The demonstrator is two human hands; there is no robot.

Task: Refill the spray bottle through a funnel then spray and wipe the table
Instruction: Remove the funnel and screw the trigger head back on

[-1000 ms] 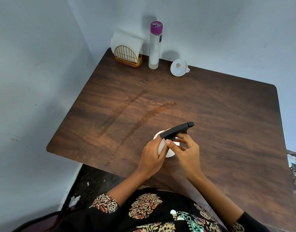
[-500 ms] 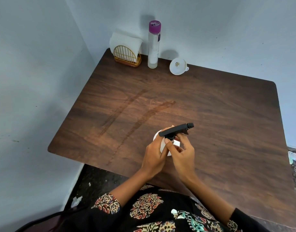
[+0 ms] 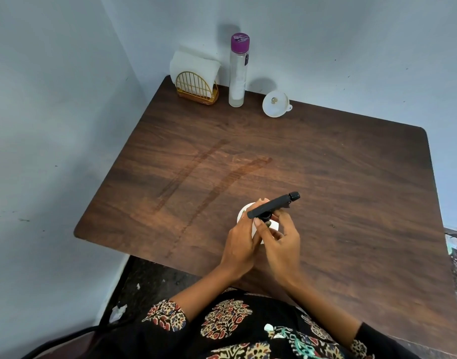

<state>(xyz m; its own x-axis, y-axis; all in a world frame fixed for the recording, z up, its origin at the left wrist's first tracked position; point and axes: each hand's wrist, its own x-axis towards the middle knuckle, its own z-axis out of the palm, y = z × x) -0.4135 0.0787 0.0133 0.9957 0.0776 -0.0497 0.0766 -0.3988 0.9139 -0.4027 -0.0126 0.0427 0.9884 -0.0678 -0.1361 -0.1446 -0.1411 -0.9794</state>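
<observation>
Standing near the front edge of the bench [image 3: 351,177], the white spray bottle [image 3: 244,212] is gripped by the left hand [image 3: 241,244], while the right hand [image 3: 281,244] pinches the collar under its black spray head [image 3: 272,205]; the funnel [image 3: 275,104] lies at the back

no text, brand, number or sign can be read anywhere i look; the tall clear bottle [image 3: 237,73] at the back of the table has a small dark tag near its purple cap [image 3: 240,42], but it is too small to make out; the cap's top shows pale marks too blurred to read; a bit of green shows on the white spray bottle [image 3: 244,212] in my hands, not legible.
</observation>
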